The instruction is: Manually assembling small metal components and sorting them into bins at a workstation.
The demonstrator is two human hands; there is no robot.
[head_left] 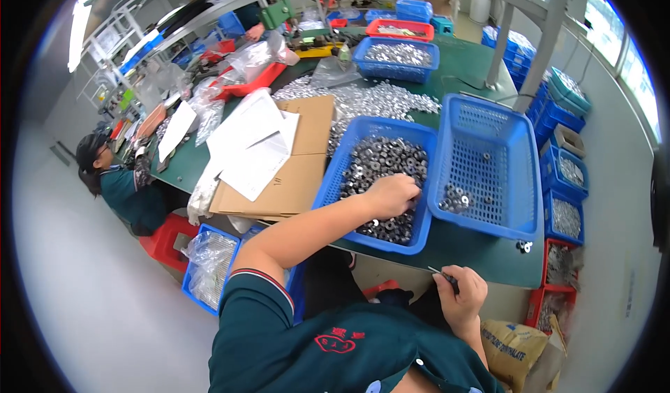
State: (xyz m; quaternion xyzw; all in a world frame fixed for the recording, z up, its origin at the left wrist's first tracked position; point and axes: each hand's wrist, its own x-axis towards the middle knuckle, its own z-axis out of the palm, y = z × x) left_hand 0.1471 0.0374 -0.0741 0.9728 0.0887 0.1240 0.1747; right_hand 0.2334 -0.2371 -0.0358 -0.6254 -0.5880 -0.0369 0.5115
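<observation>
Blue plastic basket point(333, 183), heaped with small dark ring-shaped metal parts point(384, 159), sits on the green table point(460, 253) right in front of the person, and the left hand point(392, 195) reaches into its right side, fingers curled down among the parts as if closed on a few (whether it actually grips any I cannot tell, since the fingertips are buried). Just to the right stands a second blue basket point(513, 183), nearly bare, with a small cluster of the same rings point(457, 199) near its left wall. The right hand point(460, 293) is held low, near the table's front edge and well apart from the left, pinched on a thin dark tool or pin point(444, 275) whose kind is too small to make out. The likeliest slip, in my judgement, is a ring dropping in the gap between the two baskets or rolling off the table; a couple of loose rings point(523, 246) already lie near the edge. A snag of fingers on the basket rim could also tip parts out. The thin tool, held so close to the body, could prick or be fumbled if the hands come together hastily. A cardboard sheet point(293, 176) topped with white papers point(251, 145) lies left of the full basket.
</observation>
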